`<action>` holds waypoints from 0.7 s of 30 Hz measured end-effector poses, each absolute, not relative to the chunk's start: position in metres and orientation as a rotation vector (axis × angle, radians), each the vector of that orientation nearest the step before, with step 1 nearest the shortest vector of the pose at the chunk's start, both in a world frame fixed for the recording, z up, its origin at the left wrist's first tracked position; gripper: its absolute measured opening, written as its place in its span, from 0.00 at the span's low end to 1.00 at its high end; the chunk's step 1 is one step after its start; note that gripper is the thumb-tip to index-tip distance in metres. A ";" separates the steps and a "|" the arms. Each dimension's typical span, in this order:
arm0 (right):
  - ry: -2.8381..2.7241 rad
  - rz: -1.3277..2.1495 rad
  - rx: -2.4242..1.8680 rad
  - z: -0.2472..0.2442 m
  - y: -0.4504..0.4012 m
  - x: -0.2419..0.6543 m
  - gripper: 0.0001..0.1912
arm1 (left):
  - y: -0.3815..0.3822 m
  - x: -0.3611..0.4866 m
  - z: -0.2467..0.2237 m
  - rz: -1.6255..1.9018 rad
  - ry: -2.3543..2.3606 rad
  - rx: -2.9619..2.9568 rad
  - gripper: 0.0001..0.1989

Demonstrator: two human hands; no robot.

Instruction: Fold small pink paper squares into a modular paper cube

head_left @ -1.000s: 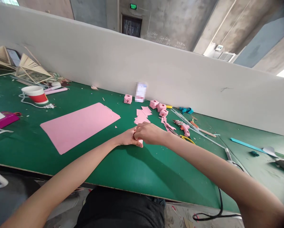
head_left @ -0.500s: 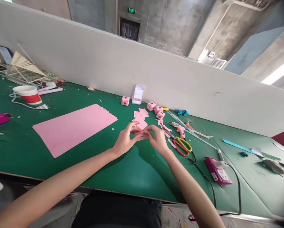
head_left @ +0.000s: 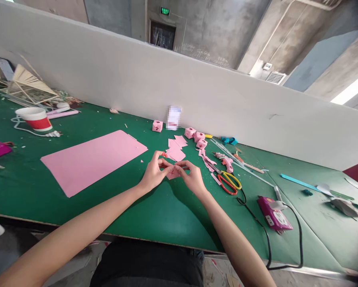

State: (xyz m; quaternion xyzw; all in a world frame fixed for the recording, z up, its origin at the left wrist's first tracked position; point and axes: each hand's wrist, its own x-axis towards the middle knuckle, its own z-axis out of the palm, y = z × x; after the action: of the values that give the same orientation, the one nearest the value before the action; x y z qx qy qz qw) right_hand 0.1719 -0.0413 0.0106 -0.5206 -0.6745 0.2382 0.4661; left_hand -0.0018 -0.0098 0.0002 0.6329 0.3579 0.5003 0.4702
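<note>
A small folded piece of pink paper [head_left: 174,173] is pinched between my two hands above the green table. My left hand [head_left: 154,173] grips its left side with thumb and fingers, and my right hand [head_left: 192,175] grips its right side. Just beyond my fingers lie several loose pink paper squares [head_left: 176,152]. Several folded pink paper cubes stand behind them, one [head_left: 157,126] apart on the left and others [head_left: 190,132] to the right. A large pink sheet [head_left: 95,161] lies flat to the left of my hands.
Red and yellow scissors [head_left: 227,183], a pink glue gun [head_left: 227,163] and paper scraps lie right of my hands. Farther right is a purple power strip [head_left: 274,214] with a black cable. A paper cup [head_left: 34,118] stands at the left. A white partition [head_left: 122,83] runs behind the table.
Both hands have shifted slightly left with the pink paper, and more of its front face shows between my fingers. My left fingers have moved off the loose squares.
</note>
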 end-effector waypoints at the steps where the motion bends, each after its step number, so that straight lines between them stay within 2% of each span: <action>1: -1.647 0.605 -1.277 0.011 -0.042 0.172 0.12 | -0.009 -0.001 0.000 1.232 0.866 1.507 0.26; 6: -1.667 0.601 -1.284 0.013 -0.046 0.172 0.15 | -0.014 0.001 0.004 1.205 0.805 1.243 0.29; 15: -1.809 0.312 -1.266 0.014 -0.047 0.178 0.10 | -0.017 0.001 0.006 1.108 0.749 1.187 0.32; 21: -1.907 0.269 -1.253 0.011 -0.051 0.173 0.08 | -0.014 -0.003 0.005 1.086 0.758 1.298 0.34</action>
State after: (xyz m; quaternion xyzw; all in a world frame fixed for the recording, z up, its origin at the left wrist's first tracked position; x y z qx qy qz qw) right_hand 0.1731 -0.0507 0.0114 -0.4975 -0.7572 0.1069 0.4095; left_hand -0.0025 -0.0143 0.0050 0.5600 0.3269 0.4684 0.6000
